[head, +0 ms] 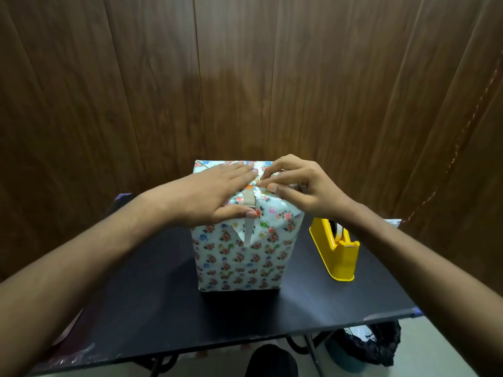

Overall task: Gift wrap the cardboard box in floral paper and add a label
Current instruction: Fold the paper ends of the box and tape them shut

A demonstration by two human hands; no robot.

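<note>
The box (pixel 242 257), covered in white paper printed with small flowers, stands upright in the middle of the black table (pixel 152 289). My left hand (pixel 209 194) lies flat on its top with straight fingers, pressing the folded paper down. My right hand (pixel 296 183) is on the top's right side, fingers bent, pinching a paper fold between thumb and fingertips. A strip of pale tape (pixel 249 213) runs from the top down over the front face, across a pointed paper flap. No label is in sight.
A yellow tape dispenser (pixel 336 248) stands on the table just right of the box. A dark wood-panelled wall rises close behind. Under the table's right corner sits a bin with a black bag (pixel 373 346). The table's near edge is close to me.
</note>
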